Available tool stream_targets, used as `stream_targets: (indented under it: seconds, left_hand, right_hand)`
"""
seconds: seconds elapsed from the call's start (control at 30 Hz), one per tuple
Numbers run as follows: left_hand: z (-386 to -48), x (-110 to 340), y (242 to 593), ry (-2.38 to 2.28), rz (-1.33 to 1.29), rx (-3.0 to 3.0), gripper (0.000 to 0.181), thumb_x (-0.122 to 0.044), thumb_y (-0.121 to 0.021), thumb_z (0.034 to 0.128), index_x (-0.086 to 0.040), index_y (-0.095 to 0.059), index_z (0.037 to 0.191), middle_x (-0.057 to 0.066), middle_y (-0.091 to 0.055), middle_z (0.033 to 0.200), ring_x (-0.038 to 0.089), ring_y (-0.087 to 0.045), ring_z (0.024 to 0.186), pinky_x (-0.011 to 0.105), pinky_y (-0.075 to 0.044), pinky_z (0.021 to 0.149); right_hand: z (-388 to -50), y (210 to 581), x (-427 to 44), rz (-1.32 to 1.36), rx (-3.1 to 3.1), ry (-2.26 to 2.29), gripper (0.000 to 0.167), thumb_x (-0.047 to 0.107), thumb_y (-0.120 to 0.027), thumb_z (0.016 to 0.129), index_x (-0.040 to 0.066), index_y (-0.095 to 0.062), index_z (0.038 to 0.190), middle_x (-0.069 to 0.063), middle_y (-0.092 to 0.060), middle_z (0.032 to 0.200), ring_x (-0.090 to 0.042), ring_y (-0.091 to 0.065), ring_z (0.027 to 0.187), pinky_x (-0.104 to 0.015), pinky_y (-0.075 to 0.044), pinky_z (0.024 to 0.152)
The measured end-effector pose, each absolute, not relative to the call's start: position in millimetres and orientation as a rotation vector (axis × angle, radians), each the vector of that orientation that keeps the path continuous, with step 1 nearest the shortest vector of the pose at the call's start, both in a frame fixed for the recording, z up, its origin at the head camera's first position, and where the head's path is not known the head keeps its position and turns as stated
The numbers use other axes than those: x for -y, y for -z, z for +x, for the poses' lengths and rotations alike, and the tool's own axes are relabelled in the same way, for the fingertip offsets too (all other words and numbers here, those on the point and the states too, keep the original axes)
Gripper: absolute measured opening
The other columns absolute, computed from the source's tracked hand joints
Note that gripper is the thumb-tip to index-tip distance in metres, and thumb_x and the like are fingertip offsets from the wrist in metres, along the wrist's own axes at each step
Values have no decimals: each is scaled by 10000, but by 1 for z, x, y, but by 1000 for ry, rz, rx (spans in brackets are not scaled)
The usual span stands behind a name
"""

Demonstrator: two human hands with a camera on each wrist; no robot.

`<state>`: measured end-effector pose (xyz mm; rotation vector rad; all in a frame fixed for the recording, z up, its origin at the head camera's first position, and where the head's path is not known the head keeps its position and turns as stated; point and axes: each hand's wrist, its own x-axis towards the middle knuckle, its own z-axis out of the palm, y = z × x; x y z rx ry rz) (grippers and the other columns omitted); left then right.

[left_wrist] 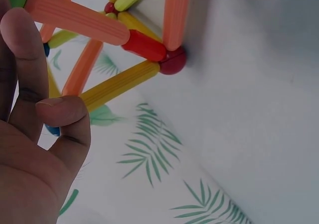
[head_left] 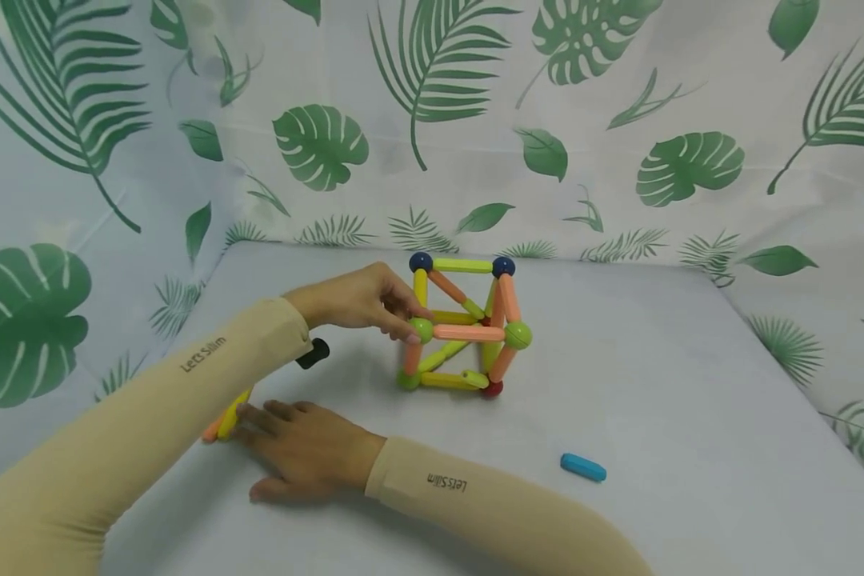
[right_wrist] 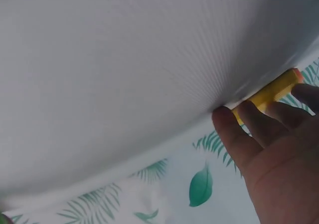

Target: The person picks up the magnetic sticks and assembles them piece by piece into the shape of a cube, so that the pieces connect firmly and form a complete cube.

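A cube-like frame of magnetic rods and balls (head_left: 468, 333) stands on the white table, with dark blue balls on top and green and red ones lower down. My left hand (head_left: 374, 300) pinches the green ball (head_left: 421, 329) at its near left upper corner between thumb and fingers. In the left wrist view, the left hand (left_wrist: 45, 119) is beside salmon, yellow and red rods of the frame. My right hand (head_left: 310, 448) lies palm down at the left, fingers spread, fingertips touching a yellow rod (head_left: 232, 416). A salmon rod (head_left: 210, 433) lies against that yellow rod, partly hidden.
A blue rod (head_left: 583, 466) lies by itself at the right front. Near the left wrist, a small black object (head_left: 313, 353) shows, partly covered by the sleeve. Leaf-patterned cloth (head_left: 468, 160) rises behind the table and at its sides.
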<state>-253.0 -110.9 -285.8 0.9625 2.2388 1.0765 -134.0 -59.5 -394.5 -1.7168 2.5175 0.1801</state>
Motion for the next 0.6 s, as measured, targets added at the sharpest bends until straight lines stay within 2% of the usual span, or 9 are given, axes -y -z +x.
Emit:
stream_targets:
  seconds: [0.13,0.27,0.43,0.5,0.6]
  left_hand:
    - [-252,111,285,-1072,977,-2240,340,-178,-842,848,-114,-771,1174,64,-696,760,203,-588,694,306,-495,650]
    - [-252,109,286,-1073,987,-2233,333,-176,-840,852,-112,-772,1171,64,-694,753,203,-590,693,309,-506,657]
    - [-253,111,286,-1063,1012,-2240,309,-170,-828,865,-113,-773,1164,54,-700,750,193,-589,686,308,-494,650]
    - [-252,112,286,-1058,1011,-2244,312,-175,-827,866,-113,-772,1167,51,-702,751,188,-587,684,306,-490,647]
    - [-252,112,286,-1056,1000,-2246,321,-186,-831,862,-117,-772,1170,53,-698,752,185,-580,683,302,-477,640]
  right_hand:
    - [-140,398,71,-1730,-2552,-211,637,524,-410,1048,264,-258,1610,11,-164,1674,-171,-262,1483,-296,-308,1134]
    - [-143,398,71,-1831,-2643,-228,560,393,-486,1021,235,-395,1550,-9,-362,1552,-183,-399,1390,-295,-388,1063]
    - [-144,394,68,-1862,-2725,-244,479,289,-470,1043,231,-461,1518,-17,-406,1531,-196,-424,1382,-288,-423,1033]
    - [-144,393,66,-1860,-2730,-319,395,273,-482,1049,262,-544,1439,15,-490,1457,-192,-463,1338,-294,-455,990]
    - [-144,393,63,-1902,-2729,-429,227,242,-537,1030,296,-690,1189,76,-622,1174,-143,-571,1095,-256,-497,832]
